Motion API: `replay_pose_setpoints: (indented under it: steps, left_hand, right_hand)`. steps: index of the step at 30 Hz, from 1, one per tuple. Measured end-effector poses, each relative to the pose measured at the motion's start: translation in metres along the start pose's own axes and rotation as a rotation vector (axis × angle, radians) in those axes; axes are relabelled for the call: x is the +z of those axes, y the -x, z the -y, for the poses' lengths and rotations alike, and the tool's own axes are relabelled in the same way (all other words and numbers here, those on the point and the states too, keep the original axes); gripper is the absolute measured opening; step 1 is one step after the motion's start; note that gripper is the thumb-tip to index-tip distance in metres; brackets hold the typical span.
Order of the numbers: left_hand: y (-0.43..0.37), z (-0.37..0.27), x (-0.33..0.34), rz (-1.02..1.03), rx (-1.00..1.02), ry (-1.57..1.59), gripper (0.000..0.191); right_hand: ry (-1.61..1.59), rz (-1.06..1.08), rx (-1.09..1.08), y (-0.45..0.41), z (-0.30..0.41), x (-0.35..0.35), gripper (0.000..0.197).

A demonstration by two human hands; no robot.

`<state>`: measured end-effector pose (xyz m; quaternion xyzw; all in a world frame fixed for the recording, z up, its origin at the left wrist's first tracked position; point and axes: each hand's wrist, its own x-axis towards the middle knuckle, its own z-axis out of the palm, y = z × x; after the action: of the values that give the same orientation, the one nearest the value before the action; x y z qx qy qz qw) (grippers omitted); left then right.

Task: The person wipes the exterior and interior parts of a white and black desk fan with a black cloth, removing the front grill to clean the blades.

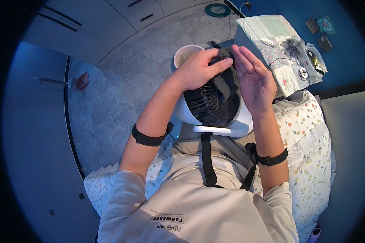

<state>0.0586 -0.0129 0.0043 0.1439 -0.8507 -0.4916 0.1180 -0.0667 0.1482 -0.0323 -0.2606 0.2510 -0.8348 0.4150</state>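
A white fan (248, 120) with a black grille (197, 104) rests at my lap, its curved white handle (213, 130) toward me. My left hand (197, 70) lies over the far side of the grille and grips a dark grey cloth (226, 85) between thumb and fingers. One part of the cloth hangs down over the grille; a crumpled end sticks out beyond the fingers. On the right, my right hand (257, 80) is held flat beside the cloth, palm showing and fingers extended. Whether its fingertips touch the cloth is hard to see.
A pinkish-white bin (187, 50) stands on the tiled floor behind my left hand. At right, a cloth-covered cabinet (261, 25) carries a power strip (267, 42), a cable and a plastic bag (314, 62). The patterned bedspread (307, 164) spreads around me; a red dustpan (82, 81) is far left.
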Motion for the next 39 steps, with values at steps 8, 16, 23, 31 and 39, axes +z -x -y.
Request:
replay_pose_setpoints:
  steps: [8, 16, 23, 31, 39]
  left_hand:
    - [0.002, -0.005, 0.001, -0.005, -0.029, 0.021, 0.039]
    - [0.000, 0.002, 0.002, 0.010, -0.007, 0.040, 0.039]
    - [0.003, -0.007, 0.003, 0.011, -0.005, 0.099, 0.038]
    - [0.001, 0.001, -0.001, 0.098, -0.035, 0.037, 0.028]
    - [0.002, 0.011, 0.000, 0.050, 0.153, -0.024, 0.031]
  right_hand:
    - [-0.093, 0.006, 0.002, 0.002, -0.001, 0.000, 0.063]
    - [0.067, -0.055, 0.023, 0.000, -0.003, -0.004, 0.059]
    - [0.190, -0.115, -0.068, -0.002, -0.007, -0.005, 0.053]
    - [0.842, 0.018, -0.009, -0.042, 0.010, -0.010, 0.052]
    - [0.730, 0.392, 0.354, -0.066, 0.038, -0.018, 0.029]
